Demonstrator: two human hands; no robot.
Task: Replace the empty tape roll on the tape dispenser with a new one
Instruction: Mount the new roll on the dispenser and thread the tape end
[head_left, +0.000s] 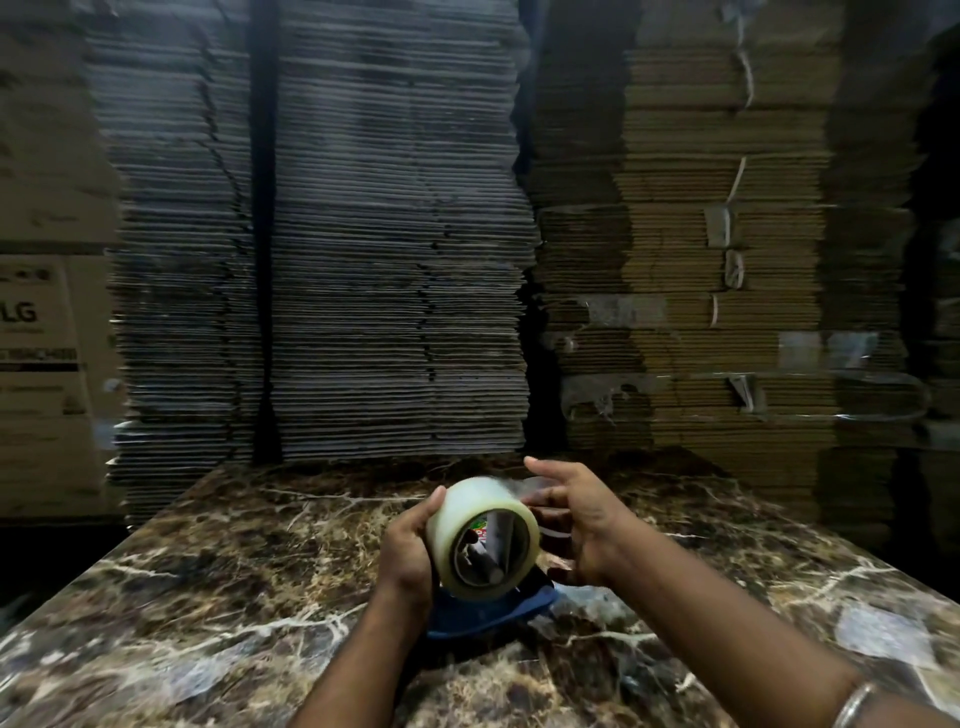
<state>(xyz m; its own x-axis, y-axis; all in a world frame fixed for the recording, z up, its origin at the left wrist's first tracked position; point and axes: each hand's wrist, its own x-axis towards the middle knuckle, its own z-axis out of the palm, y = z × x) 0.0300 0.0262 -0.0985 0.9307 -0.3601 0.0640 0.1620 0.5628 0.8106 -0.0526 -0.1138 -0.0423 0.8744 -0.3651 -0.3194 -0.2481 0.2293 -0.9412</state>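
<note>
Your left hand (410, 551) grips the new tape roll (482, 540), fingers curled round its far side and thumb over the top, holding it in the air just above the blue tape dispenser (493, 613) that lies on the marble table (208, 597). Your right hand (576, 525) sits just beside the roll with fingers spread and relaxed, and a clear strip seems to run from the roll toward those fingertips, though blur makes that hard to confirm. If that is the loose end, the likely trouble is the strip folding back and sticking to itself or to the roll, which would cost you the start of the tape. Seating the roll the wrong way round is the other risk: the sticky face would then meet the roller wrongly. The dispenser is mostly hidden beneath the roll, so I cannot tell whether its hub is bare.
</note>
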